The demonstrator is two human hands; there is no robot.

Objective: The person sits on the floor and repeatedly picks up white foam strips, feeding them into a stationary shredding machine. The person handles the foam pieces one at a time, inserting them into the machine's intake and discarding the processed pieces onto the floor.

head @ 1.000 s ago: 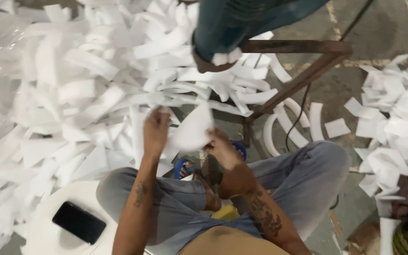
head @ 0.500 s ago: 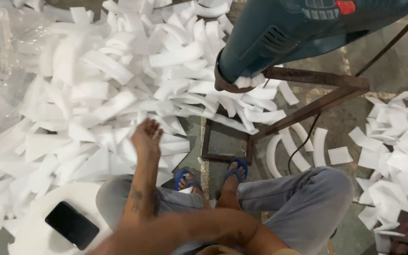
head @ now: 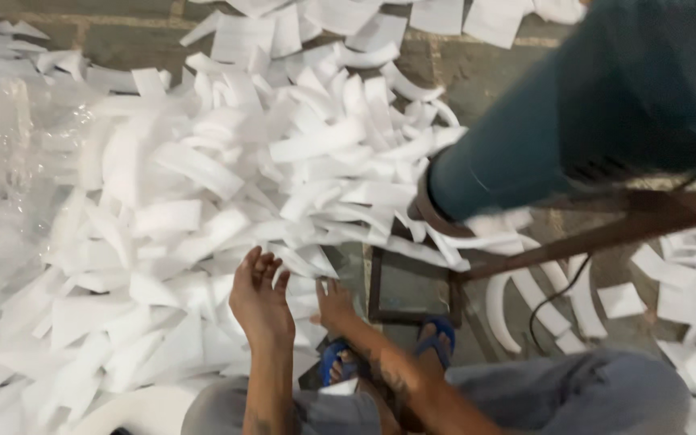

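My left hand (head: 261, 296) is raised palm up over the near edge of a big heap of white curved foam strips (head: 227, 185), fingers apart, holding nothing. My right hand (head: 334, 304) reaches down to the strips just right of it, fingers spread on the pieces by a brown metal frame (head: 412, 290). I sit with grey trousers (head: 573, 395) and blue sandals (head: 437, 334) at the frame's foot.
A teal machine body (head: 573, 121) hangs over the frame's brown arm (head: 606, 229) at the upper right. A black cable (head: 553, 298) runs down beside it. More white pieces (head: 686, 298) lie at the right. Clear plastic sheet (head: 2, 161) covers the left side.
The white piece held between both hands a second ago is gone. Both hands have moved forward and down to the heap, and the view has tilted away from the phone on the white stool.
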